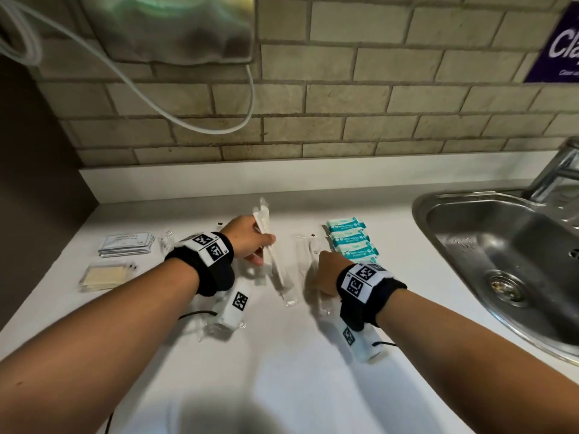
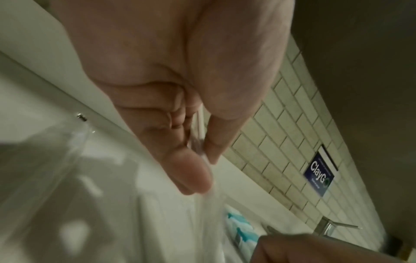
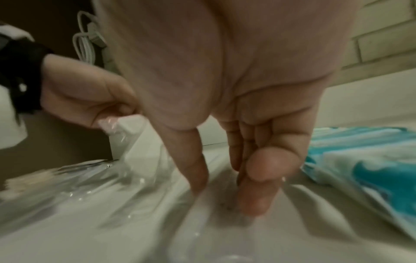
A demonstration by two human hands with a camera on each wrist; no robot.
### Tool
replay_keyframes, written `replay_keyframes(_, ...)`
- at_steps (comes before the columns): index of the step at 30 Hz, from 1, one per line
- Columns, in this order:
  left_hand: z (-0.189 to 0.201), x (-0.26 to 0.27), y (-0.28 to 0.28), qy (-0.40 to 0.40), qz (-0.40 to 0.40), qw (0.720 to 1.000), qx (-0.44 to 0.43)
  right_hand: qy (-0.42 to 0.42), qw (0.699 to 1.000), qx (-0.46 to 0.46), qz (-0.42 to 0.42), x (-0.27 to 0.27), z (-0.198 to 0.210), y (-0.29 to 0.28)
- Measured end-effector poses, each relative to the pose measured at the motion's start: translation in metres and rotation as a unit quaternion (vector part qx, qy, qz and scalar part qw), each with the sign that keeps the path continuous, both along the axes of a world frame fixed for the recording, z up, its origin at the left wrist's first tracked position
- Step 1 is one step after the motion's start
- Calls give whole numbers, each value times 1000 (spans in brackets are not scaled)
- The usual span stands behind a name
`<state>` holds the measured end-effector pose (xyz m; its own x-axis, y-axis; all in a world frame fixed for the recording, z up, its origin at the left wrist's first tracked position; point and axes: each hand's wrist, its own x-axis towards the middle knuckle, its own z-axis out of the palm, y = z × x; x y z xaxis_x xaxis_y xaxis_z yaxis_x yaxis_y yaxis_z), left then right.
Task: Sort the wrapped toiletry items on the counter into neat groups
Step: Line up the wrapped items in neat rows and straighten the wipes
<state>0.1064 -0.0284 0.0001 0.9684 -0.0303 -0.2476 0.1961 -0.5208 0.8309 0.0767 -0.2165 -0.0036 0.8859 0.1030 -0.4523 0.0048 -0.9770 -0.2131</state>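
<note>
My left hand point(image 1: 260, 245) pinches a long white item in a clear wrapper point(image 1: 275, 270) between thumb and fingers and holds it tilted, its lower end near the counter. The left wrist view shows that pinch on the clear film point(image 2: 202, 154). My right hand point(image 1: 322, 264) reaches down onto other clear-wrapped items point(image 1: 301, 255) on the white counter. Its thumb and fingertips point(image 3: 254, 201) point straight down and touch the film. Several teal wipe packs point(image 1: 351, 242) lie in a column just right of that hand.
At the far left lie a stack of white sachets point(image 1: 127, 244) and a yellowish item in clear wrap point(image 1: 103, 275). A steel sink point(image 1: 419, 214) with a tap point(image 1: 560, 170) fills the right side. A white cable point(image 1: 188, 120) hangs on the brick wall.
</note>
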Motion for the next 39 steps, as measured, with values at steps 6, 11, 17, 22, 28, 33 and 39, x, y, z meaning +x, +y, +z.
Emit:
replay_keyframes(6,-14,1,-2,67,29,997,8,-21,999,23,-21,18,4,-9)
replay_keyframes(11,-13,0,-15,68,29,993,95,-87,985,126,-75,21,17,-12)
replay_keyframes(17,-19,-4,-29,97,57,991,74,-80,985,140,-65,19,15,-11)
replay_keyframes(22,-18,-3,-21,80,36,989,116,-75,983,152,-76,21,12,-9)
replay_keyframes(28,-25,-7,-13,93,34,987,126,-61,985,146,-70,24,9,-3)
replay_keyframes(33,-32,-15,-13,106,26,988,113,-62,985,158,-41,24,6,7)
replay_keyframes(39,-15,-18,19,7,11,980,197,-89,977,191,13,26,10,28)
